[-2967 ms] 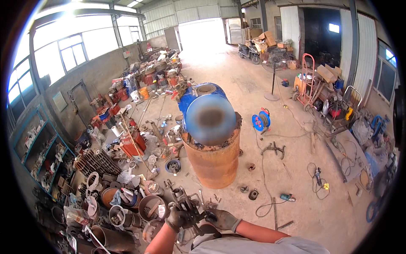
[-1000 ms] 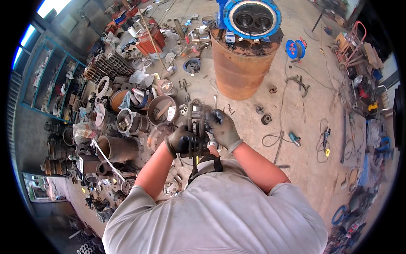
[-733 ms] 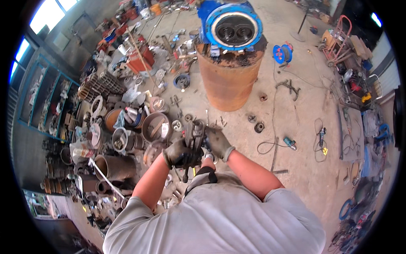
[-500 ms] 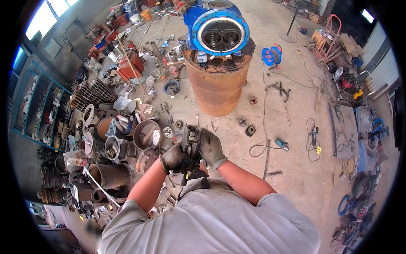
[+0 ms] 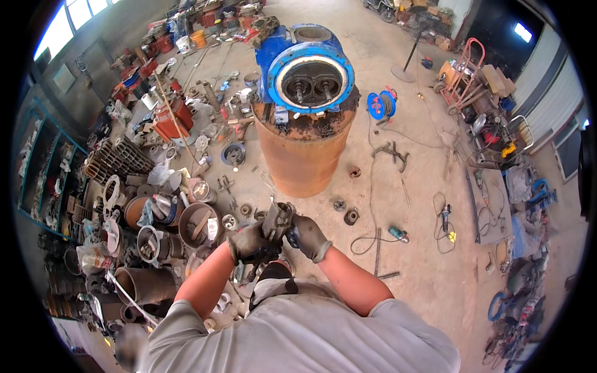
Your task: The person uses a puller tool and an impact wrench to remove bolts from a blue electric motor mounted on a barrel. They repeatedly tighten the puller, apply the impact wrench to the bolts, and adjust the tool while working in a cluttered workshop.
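A dark, greasy metal machine part (image 5: 278, 217), blocky with a round opening at its upper end, is held up in front of my body, tilted slightly to the right. My gloved left hand (image 5: 250, 244) is closed around its lower left side. My gloved right hand (image 5: 309, 237) is at the part's lower right, fingers curled in against it; the fingertips are partly hidden. Beyond my hands stands a rusty drum (image 5: 301, 155), and on it rests a blue pump housing (image 5: 268, 78) whose round opening shows two shaft ends.
Metal parts crowd the floor at left, among them a large bowl-shaped casting (image 5: 185, 236) and a pipe section (image 5: 146, 283). On the right lie a blue cable reel (image 5: 381, 105), a green power tool (image 5: 398, 234), loose cables and a steel bar (image 5: 377, 252). A red hand truck (image 5: 471, 68) stands farther back.
The metal part has tipped to the right. My right hand has slid from its upper right side down to the lower right. The view has shifted, showing more of the room's far end.
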`<state>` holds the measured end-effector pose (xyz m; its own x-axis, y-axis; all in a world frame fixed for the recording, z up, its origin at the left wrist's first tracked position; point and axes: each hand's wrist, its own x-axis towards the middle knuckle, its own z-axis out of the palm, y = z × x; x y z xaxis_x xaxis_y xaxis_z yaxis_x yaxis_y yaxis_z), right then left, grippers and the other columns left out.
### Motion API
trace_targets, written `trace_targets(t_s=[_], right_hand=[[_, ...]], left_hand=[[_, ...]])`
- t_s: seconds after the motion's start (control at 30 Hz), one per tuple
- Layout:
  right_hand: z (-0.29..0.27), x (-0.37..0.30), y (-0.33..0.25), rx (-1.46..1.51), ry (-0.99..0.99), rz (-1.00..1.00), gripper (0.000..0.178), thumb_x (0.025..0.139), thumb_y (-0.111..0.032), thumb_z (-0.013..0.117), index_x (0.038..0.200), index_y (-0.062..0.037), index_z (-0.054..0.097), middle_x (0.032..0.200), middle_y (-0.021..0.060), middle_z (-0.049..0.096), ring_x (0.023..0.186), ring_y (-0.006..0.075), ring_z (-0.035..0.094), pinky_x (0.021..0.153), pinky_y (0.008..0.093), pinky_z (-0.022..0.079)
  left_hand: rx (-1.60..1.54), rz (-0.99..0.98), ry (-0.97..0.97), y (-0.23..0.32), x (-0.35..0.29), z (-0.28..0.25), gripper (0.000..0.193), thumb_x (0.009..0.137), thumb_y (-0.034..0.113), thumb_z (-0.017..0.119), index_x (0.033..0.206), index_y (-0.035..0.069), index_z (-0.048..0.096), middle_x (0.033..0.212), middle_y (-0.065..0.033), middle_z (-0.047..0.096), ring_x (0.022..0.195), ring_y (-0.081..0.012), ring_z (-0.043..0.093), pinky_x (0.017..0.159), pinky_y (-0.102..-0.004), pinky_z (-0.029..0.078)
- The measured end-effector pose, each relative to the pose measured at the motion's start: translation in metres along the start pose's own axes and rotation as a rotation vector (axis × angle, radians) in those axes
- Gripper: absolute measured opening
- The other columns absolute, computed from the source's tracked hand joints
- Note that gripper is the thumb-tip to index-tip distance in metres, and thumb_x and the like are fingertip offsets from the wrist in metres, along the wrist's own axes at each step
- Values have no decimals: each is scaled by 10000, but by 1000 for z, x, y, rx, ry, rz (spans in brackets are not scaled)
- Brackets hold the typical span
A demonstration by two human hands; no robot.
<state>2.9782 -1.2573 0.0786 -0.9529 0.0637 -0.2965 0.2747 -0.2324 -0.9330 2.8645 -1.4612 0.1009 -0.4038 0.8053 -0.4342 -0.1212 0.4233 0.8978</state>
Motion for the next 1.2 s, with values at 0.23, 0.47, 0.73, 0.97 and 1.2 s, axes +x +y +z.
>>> trace_targets(t_s=[0.23, 0.47, 0.73, 0.97, 1.2], right_hand=[[25, 50, -52, -458, 608, -707, 367, 1130, -254, 422, 890, -15, 564, 739, 105, 532, 665, 243, 493, 650, 412, 459], [11, 98, -109, 83, 297, 76, 377, 1119, -350, 500, 1045, -7, 637, 746, 26, 550, 662, 139, 521, 600, 322, 434], [-4, 126, -100, -594, 441, -325, 308, 1138, -276, 452, 1032, -9, 565, 772, 98, 584, 709, 219, 570, 697, 379, 481], [-31, 133, -111, -443, 299, -398, 279, 1095, -286, 602, 1145, -13, 584, 916, 78, 671, 814, 171, 635, 745, 345, 535], [-57, 126, -136, 56, 186, -375, 297, 1036, -265, 726, 1150, -7, 631, 1022, 85, 692, 896, 141, 610, 865, 328, 537]], left_hand=[[-360, 17, -156, 43, 40, -43, 587, 749, -101, 757, 1314, 4, 639, 1114, -116, 745, 996, -226, 728, 878, -389, 611], [-545, -55, -227, 62, 85, -102, 477, 769, -89, 753, 1230, -21, 653, 1046, -137, 744, 927, -272, 757, 846, -459, 652], [-663, -130, -318, 71, 116, -132, 462, 799, -86, 762, 1234, -1, 634, 1013, -148, 721, 914, -331, 756, 859, -534, 656], [-558, -24, -289, 89, 126, -137, 463, 795, -77, 775, 1231, 1, 639, 1035, -141, 734, 924, -305, 759, 871, -501, 656], [-426, 32, -126, 106, 136, -116, 430, 810, -99, 729, 1226, -13, 663, 1042, -125, 740, 936, -268, 746, 821, -459, 653]])
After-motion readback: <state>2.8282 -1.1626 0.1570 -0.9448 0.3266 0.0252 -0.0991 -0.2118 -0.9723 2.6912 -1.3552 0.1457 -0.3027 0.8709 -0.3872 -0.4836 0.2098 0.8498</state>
